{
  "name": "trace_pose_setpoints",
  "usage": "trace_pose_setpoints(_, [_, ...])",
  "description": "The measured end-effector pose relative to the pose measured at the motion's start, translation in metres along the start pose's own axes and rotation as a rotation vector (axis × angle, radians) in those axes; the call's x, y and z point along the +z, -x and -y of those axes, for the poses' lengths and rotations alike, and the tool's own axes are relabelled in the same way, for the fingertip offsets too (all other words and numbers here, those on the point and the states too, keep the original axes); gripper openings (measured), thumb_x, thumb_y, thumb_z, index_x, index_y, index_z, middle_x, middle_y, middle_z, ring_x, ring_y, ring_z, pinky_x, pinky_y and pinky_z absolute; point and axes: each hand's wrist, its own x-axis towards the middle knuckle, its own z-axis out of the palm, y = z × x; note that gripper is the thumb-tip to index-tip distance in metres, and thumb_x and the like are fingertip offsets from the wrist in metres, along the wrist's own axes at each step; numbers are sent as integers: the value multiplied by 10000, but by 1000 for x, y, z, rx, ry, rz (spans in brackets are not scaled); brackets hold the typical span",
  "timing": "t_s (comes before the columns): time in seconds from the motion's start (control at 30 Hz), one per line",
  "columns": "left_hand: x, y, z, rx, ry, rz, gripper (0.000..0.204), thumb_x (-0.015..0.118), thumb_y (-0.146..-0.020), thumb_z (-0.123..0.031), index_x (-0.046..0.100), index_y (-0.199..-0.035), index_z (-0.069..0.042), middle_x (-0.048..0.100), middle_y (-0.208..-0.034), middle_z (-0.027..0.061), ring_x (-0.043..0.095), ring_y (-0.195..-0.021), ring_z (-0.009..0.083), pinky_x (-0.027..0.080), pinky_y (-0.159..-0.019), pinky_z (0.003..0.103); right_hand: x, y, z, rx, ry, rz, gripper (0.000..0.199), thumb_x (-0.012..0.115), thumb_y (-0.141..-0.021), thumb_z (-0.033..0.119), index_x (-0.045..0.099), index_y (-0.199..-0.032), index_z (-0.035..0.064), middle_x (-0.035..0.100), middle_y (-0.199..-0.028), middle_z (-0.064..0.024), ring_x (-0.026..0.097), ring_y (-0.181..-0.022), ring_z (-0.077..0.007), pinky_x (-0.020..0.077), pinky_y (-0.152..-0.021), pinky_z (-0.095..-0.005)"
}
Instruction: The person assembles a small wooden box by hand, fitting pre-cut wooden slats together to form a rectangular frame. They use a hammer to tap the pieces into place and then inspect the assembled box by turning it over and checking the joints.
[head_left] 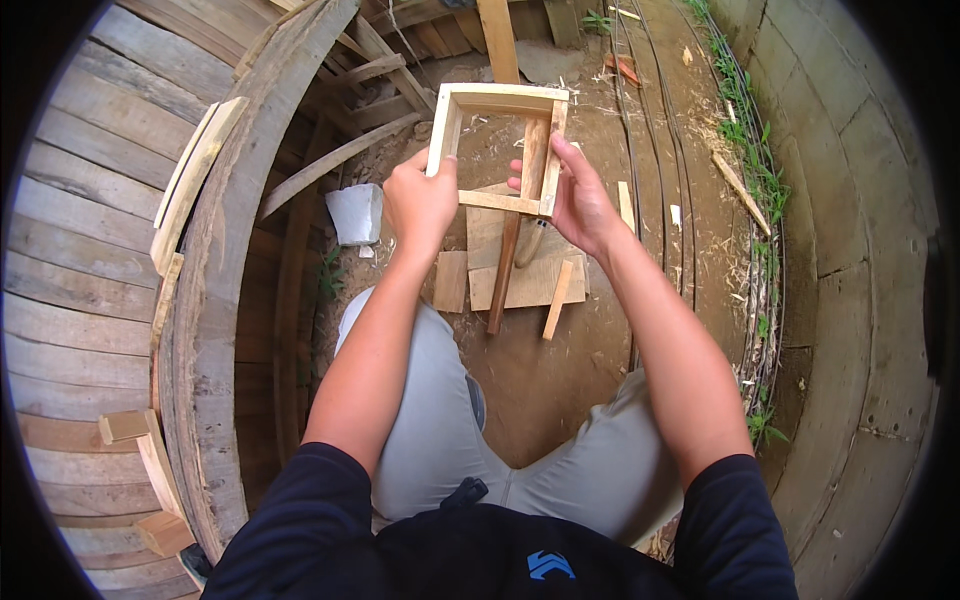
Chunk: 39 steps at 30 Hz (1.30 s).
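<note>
Between both hands [500,200], wooden frame [497,104]

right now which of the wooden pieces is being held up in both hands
The square wooden frame, open in the middle: the left hand holds its left side and the right hand its right. The flat boards and small stick lie on the dirt below it.
</note>
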Motion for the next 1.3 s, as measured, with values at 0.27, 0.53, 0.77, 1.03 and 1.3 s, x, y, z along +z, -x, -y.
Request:
trace_pose_setpoints(0.27, [5, 4, 2, 20, -25, 75, 360, 675, -837, -359, 760, -1124, -159, 734, -796, 170, 723, -793, 316, 540, -744, 409, -5, 5, 1, 52, 66, -78, 642, 620, -934, 483, 383, -1358, 63, 576, -1200, -164, 647, -1040, -244, 520, -933, -404])
trace_pose_setpoints(0.53, [11, 2, 10, 38, -1, 111, 371, 663, -856, -354, 754, -1142, -136, 744, -794, 144, 725, -750, 249, 533, -723, 368, -7, 7, 4, 47, 54, -36, 666, 606, -943, 472, 348, -1394, 55, 585, -1244, -225, 683, -1037, -280, 558, -924, -442])
trace_pose_setpoints(0.77, [1, 7, 2, 49, 29, 81, 384, 698, -852, -338, 744, -1162, -117, 751, -831, 134, 717, -767, 165, 526, -660, 335, -5, 8, -5, -13, 14, -74, 750, 596, -926, 483, 309, -1441, 20, 575, -1251, -243, 687, -1013, -287, 559, -942, -433])
trace_pose_setpoints(1.03, [-5, 32, -20, 673, 559, -207, 268, 686, -884, -88, 739, -1140, -29, 740, -1036, 124, 719, -880, 164, 565, -697, 255, 0, 27, 35, -213, 94, -16, 990, 591, -760, 576, 298, -1473, -44, 556, -1285, -263, 647, -1094, -335, 571, -920, -443])
trace_pose_setpoints(1.3, [-9, 20, -8, 584, 655, 38, 279, 653, -928, -162, 715, -1151, -6, 724, -1085, 129, 715, -963, 187, 571, -750, 286, -3, 29, 41, -226, 149, 3, 963, 592, -773, 545, 314, -1473, -54, 515, -1365, -278, 606, -1183, -369, 535, -982, -460])
